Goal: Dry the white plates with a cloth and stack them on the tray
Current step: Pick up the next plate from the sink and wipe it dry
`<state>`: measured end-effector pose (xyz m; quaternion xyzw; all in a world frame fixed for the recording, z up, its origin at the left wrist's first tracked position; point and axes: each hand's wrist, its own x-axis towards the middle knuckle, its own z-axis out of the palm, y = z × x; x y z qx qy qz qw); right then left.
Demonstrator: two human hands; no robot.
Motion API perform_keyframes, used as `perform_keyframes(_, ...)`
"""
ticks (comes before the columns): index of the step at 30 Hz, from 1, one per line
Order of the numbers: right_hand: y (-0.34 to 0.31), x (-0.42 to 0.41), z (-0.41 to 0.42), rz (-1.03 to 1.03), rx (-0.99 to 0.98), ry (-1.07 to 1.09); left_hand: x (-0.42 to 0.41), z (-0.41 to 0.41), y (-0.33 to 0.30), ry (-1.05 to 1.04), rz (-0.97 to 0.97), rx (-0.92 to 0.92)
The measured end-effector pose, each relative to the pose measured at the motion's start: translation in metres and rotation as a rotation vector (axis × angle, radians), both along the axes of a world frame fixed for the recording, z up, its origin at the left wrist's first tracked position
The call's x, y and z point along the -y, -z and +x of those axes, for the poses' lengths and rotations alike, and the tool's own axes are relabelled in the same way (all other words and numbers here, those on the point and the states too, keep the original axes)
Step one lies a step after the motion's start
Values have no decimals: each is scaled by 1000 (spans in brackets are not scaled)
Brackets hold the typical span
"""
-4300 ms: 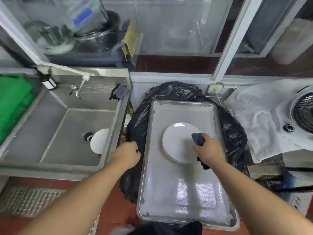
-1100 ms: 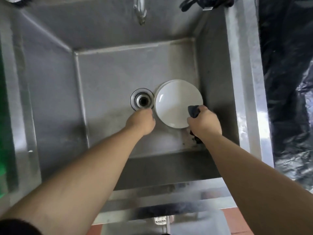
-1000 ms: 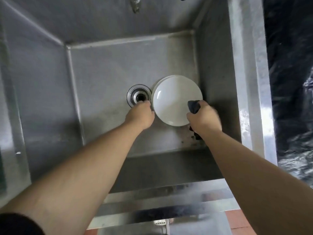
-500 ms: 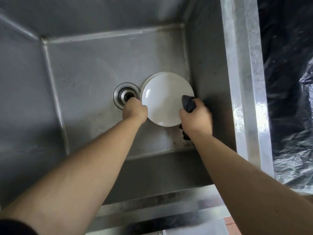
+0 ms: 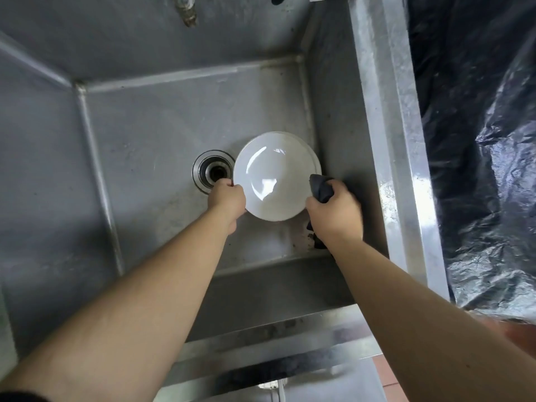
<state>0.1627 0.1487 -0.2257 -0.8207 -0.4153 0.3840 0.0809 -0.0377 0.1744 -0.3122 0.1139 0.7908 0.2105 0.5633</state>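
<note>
2 hands (image 5: 227,200) on white plate (image 5: 272,178), right (image 5: 336,211) with cloth (image 5: 320,188)

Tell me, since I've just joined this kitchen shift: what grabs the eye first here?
The white plate stands out, bright against the grey steel sink, just right of the drain. The left hand grips its left edge, while the right hand holds a dark cloth at its right edge. A crumpled black plastic bag fills the far right.
</note>
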Motion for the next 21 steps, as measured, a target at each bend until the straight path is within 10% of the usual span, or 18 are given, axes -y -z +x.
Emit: perform_keyframes(21,-139,32,-43,-15,-86,-66,57,-89,-156,-6,100,231)
